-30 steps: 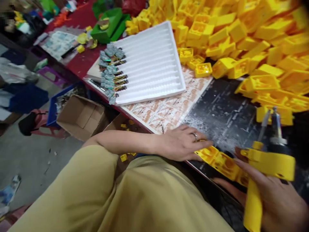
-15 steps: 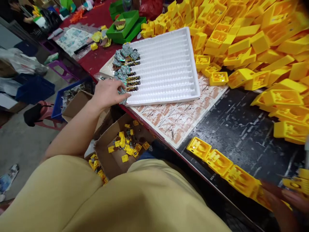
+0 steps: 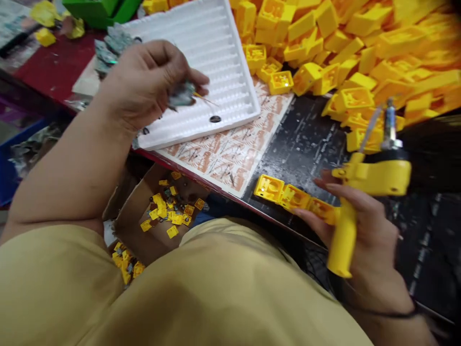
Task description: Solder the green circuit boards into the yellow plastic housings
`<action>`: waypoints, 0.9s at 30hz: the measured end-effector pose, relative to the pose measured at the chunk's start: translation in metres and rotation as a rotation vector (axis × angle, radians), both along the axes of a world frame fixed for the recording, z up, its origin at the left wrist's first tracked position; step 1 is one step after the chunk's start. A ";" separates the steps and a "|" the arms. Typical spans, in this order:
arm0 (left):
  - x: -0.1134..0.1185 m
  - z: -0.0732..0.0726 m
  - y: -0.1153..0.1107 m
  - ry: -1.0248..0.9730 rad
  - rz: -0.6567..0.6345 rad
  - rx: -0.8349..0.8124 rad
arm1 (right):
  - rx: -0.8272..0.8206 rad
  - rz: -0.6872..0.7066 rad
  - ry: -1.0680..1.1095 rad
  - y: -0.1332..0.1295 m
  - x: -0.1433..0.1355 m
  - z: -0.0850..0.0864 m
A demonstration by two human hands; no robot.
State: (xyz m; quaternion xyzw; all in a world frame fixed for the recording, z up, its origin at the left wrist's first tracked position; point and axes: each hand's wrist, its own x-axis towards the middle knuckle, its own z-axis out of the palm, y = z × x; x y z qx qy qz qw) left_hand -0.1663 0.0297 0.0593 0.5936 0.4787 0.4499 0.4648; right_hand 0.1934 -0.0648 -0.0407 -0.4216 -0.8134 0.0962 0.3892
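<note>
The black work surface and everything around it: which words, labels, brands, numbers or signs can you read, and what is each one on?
Nothing can be read for certain.
Black work surface: rows of small white marks that look like lettering, too blurred to read.
Patterned sheet: a brown-and-white print; any lettering in it is too small to make out.
Yellow tool: no readable label on the side in view.

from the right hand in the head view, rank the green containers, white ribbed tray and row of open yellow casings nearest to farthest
1. Row of open yellow casings: right at the fingers of the right hand, along the bench edge.
2. White ribbed tray: farther off, up and left.
3. Green containers: beyond the tray, top left.
</note>
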 end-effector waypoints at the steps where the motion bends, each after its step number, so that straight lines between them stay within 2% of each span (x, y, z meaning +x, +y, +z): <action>1: 0.015 -0.008 0.001 0.040 -0.095 -0.008 | -0.006 0.023 -0.028 0.002 -0.008 0.001; 4: 0.051 -0.036 -0.005 0.390 -0.425 0.024 | -0.014 0.083 -0.120 0.008 -0.028 -0.002; 5: 0.061 -0.045 -0.008 0.534 -0.504 0.041 | -0.015 0.103 -0.151 0.011 -0.032 -0.003; 7: 0.075 -0.058 -0.015 0.780 -0.583 0.096 | -0.013 0.132 -0.206 0.014 -0.037 -0.006; 10: 0.086 -0.064 -0.022 0.927 -0.578 0.113 | 0.009 0.134 -0.251 0.016 -0.037 -0.005; 18: 0.096 -0.062 -0.022 0.867 -0.544 -0.050 | 0.192 0.027 -0.098 0.000 -0.008 0.028; 24: 0.098 -0.054 -0.026 0.937 -0.539 -0.071 | 0.009 0.029 -0.105 -0.021 0.035 0.031; 27: 0.100 -0.050 -0.028 0.967 -0.551 -0.084 | 0.005 -0.023 -0.134 -0.027 0.049 0.027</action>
